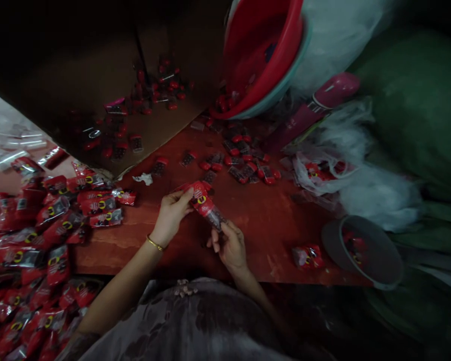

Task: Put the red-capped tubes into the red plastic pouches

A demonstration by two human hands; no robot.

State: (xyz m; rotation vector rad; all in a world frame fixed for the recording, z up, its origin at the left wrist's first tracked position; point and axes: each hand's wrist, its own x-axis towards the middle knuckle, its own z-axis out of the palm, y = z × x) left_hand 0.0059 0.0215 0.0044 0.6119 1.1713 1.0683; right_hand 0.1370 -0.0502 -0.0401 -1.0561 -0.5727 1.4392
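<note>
Between my two hands is a red printed packet [203, 200] with a clear lower part and dark contents showing through. My left hand [173, 213], with a gold bangle at the wrist, pinches its upper red end. The fingers of my right hand [230, 245] close on its clear lower end. The packet slants down to the right above the red tabletop [143, 255]. Just beyond it lie several small red-capped clear pieces [244, 160] with dark insides, loose on the table.
Packed red packets [56, 220] heap up at left. A cardboard box [165, 125] on its side holds red-capped pieces. Behind stand a red basin [263, 55] and a pink bottle [311, 110]. At right are a plastic bag [323, 170], a grey bucket [361, 250] and one packet [308, 256].
</note>
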